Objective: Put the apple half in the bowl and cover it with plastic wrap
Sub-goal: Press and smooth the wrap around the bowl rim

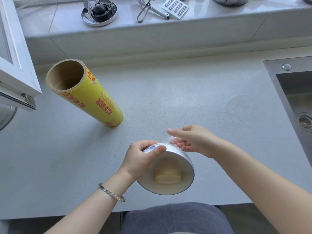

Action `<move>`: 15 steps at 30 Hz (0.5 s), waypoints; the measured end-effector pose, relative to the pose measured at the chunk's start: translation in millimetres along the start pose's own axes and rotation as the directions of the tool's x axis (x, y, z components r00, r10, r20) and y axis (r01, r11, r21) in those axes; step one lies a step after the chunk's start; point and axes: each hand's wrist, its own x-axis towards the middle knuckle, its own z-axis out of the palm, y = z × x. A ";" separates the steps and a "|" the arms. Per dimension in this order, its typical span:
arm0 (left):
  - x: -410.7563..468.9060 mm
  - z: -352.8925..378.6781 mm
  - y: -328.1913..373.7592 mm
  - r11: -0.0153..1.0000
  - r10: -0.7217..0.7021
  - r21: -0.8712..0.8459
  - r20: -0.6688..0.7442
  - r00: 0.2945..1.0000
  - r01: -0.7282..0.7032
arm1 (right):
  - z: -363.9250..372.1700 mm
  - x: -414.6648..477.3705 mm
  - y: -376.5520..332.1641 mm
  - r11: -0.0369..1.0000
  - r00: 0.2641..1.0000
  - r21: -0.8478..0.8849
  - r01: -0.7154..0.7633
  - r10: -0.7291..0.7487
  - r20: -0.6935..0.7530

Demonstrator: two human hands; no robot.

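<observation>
A white bowl (175, 155) with a blue rim is tilted with its mouth toward me, above the counter's front edge. The pale apple half (168, 178) lies inside it, behind clear plastic wrap stretched over the mouth. My left hand (143, 157) grips the bowl's far left side, thumb on the rim. Against the bowl's far right outer wall, my right hand (190, 141) pinches a bunched edge of the plastic wrap (172, 139). The yellow plastic wrap roll (94, 97) stands upright on the counter to the left, apart from both hands.
A steel sink (293, 92) sits at the right edge of the grey counter (177, 102). An open white window frame (15, 53) juts in at the left. The raised sill behind carries a round metal tin (99, 12), tongs (148, 10) and a grater (175, 7).
</observation>
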 end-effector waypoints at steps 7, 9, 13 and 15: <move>-2.4 1.3 -0.9 1.000 0.022 -0.004 -0.031 0.999 -0.022 | 6.9 1.4 -2.4 0.993 0.992 -0.019 0.114 -0.115 -0.056; -3.2 1.2 0.8 0.999 0.034 -0.037 -0.047 0.998 -0.035 | 8.0 2.2 -0.7 0.991 0.988 0.040 0.127 -0.123 -0.090; -3.4 4.1 4.6 0.990 0.035 -0.133 -0.074 0.997 -0.044 | 7.9 2.6 3.4 0.991 0.987 -0.004 0.135 -0.135 -0.087; -1.6 5.1 4.3 0.986 0.026 -0.161 -0.088 0.996 -0.040 | 4.4 3.9 4.6 0.976 0.984 -0.153 0.153 -0.165 -0.069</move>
